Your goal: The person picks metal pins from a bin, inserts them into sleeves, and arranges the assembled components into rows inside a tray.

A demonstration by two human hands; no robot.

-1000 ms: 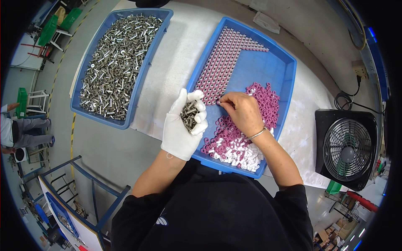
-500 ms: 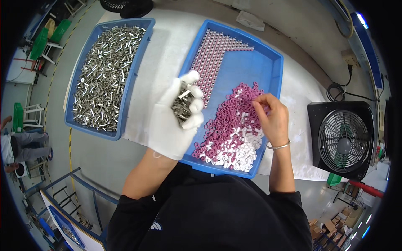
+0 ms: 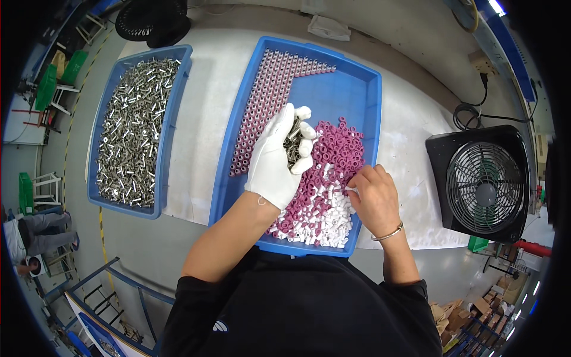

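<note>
My left hand, in a white glove, curls around a bunch of metal pins above the blue tray. Below and to its right lies a heap of purple rings, mixed toward the near side with short white sleeves. At the heap's right edge, my bare right hand has thumb and fingers pinched together by the white sleeves; whatever is between the fingertips is too small to make out. Tight rows of upright purple-ringed metal pieces fill the tray's left side and part of its far edge.
Left of the tray, a blue bin is full of loose metal pins. A black box fan stands at the right, its cable behind it. Another black fan and a white cloth are at the back.
My left hand, still around the pins, has moved right toward the heap. My right hand has come down from the purple rings to the white sleeves. The whole view has shifted slightly.
</note>
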